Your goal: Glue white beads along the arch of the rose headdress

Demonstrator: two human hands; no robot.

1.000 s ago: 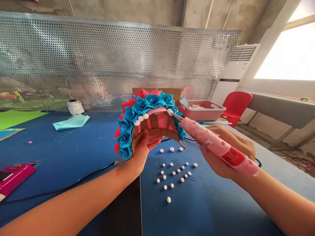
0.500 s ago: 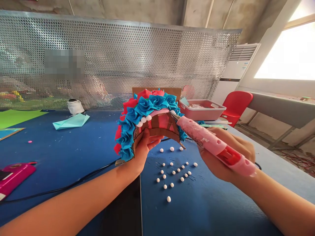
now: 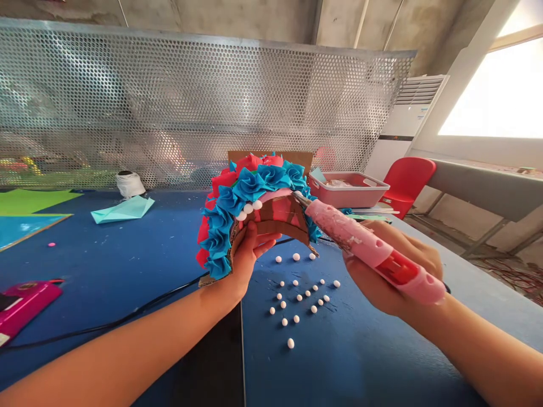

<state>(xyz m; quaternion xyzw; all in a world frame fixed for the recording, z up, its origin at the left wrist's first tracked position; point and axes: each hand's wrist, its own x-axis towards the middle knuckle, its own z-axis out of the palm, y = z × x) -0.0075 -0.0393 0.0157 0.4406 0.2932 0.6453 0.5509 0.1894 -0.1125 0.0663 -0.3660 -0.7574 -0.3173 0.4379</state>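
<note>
Left hand (image 3: 242, 261), thumb and fingers pinching flowered arch (image 3: 280, 228); right hand (image 3: 401, 240), fingers wrapped round pink tool (image 3: 343, 229). Arch slightly shifted, metal tip (image 3: 302, 200) still at its rim (image 3: 275, 194) (work there seems unfinished).

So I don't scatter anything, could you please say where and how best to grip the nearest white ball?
Probably pinch the nearest white ball by opposite sides, coming from above: it is small, rounded and lies apart from the other balls.
</note>
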